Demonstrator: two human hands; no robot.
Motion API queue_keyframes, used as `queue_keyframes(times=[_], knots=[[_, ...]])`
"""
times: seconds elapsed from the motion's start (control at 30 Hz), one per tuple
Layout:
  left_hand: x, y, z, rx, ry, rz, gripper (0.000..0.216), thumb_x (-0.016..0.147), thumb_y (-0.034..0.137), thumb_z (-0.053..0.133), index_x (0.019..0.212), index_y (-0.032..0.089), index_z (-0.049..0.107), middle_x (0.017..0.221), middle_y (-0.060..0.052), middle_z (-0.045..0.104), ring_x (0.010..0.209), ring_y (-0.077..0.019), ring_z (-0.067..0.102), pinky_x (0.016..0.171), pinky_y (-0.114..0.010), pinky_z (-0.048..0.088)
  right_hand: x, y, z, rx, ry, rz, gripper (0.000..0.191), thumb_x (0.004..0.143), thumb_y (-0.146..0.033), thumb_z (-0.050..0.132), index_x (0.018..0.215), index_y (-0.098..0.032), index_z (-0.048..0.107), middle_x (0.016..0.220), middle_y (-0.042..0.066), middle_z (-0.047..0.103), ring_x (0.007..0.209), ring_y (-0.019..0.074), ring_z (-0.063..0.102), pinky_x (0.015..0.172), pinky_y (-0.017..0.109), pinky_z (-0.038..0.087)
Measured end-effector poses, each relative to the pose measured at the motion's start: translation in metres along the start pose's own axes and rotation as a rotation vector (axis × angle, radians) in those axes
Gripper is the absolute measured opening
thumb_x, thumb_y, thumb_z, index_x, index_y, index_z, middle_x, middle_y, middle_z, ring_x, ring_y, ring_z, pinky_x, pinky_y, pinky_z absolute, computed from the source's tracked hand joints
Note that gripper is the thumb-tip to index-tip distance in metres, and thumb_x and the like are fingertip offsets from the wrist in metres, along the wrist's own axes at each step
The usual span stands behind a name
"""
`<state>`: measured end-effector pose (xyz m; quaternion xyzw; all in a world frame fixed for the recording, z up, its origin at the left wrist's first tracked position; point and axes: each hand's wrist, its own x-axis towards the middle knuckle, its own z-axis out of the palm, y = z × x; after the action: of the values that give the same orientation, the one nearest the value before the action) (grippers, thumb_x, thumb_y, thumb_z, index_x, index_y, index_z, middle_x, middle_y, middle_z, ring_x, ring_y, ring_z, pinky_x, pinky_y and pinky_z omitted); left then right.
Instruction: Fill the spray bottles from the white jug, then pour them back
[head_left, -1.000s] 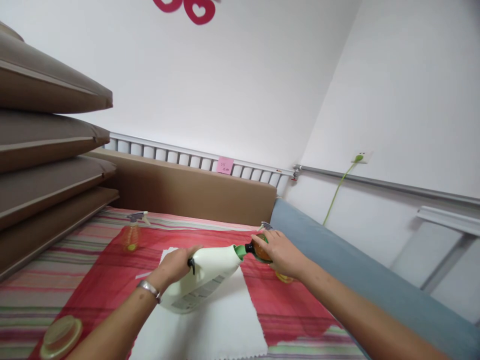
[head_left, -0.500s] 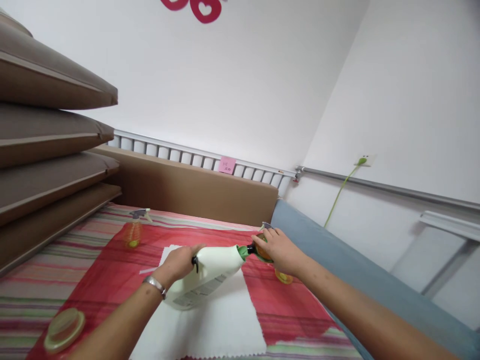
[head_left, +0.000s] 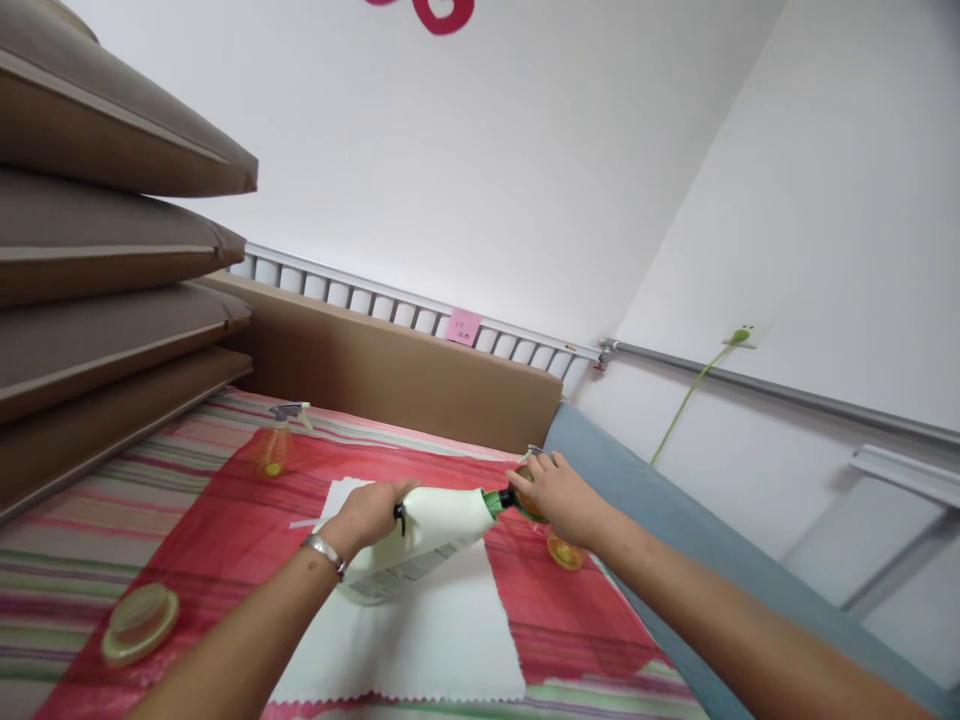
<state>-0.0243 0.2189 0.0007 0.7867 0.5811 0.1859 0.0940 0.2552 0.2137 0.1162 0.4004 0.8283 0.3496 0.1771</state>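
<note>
Left hand (head_left: 371, 515) wraps the pale jug (head_left: 420, 540), tipped on its side above the white cloth (head_left: 420, 640) mid-bed. Green spout meets the small amber bottle (head_left: 529, 500), gripped by the right hand (head_left: 559, 495) near the bed's right edge. Spray bottle (head_left: 276, 448) stands toward the far left; round lid (head_left: 140, 622) near left.

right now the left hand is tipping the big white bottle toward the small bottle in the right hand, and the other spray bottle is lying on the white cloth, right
Not quite. The left hand does tip the big white bottle toward the small bottle in the right hand, but the other spray bottle is not on the white cloth. The head view shows it standing upright on the red cloth, farther back and to the left.
</note>
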Motion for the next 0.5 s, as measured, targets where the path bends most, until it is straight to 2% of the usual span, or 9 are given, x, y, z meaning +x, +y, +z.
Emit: queue_keyframes(times=[0.2, 0.33, 0.5], knots=[[-0.006, 0.004, -0.005, 0.001, 0.001, 0.005, 0.061, 0.073, 0.01, 0.046, 0.127, 0.039, 0.048, 0.105, -0.003, 0.07, 0.094, -0.0252, 0.064, 0.076, -0.031, 0.046, 0.009, -0.01, -0.012, -0.053, -0.012, -0.026, 0.058, 0.059, -0.011, 0.07, 0.114, -0.017, 0.054, 0.104, 0.022, 0.059, 0.092, 0.0357, 0.053, 0.077, 0.043, 0.032], [-0.008, 0.007, -0.008, 0.007, -0.008, -0.005, 0.061, 0.073, 0.01, 0.046, 0.127, 0.038, 0.048, 0.103, -0.004, 0.071, 0.093, -0.0247, 0.065, 0.077, -0.032, 0.046, 0.015, -0.015, -0.014, -0.081, -0.017, -0.03, 0.058, 0.055, -0.01, 0.074, 0.11, -0.016, 0.057, 0.099, 0.022, 0.061, 0.09, 0.0369, 0.054, 0.078, 0.047, 0.033], [-0.009, 0.009, -0.009, 0.006, -0.014, 0.002, 0.065, 0.071, 0.007, 0.046, 0.128, 0.04, 0.046, 0.106, -0.002, 0.07, 0.095, -0.0236, 0.064, 0.078, -0.031, 0.046, 0.024, -0.023, -0.011, -0.113, -0.024, -0.017, 0.061, 0.049, -0.014, 0.079, 0.107, -0.02, 0.059, 0.11, 0.02, 0.061, 0.098, 0.0392, 0.052, 0.086, 0.053, 0.03]])
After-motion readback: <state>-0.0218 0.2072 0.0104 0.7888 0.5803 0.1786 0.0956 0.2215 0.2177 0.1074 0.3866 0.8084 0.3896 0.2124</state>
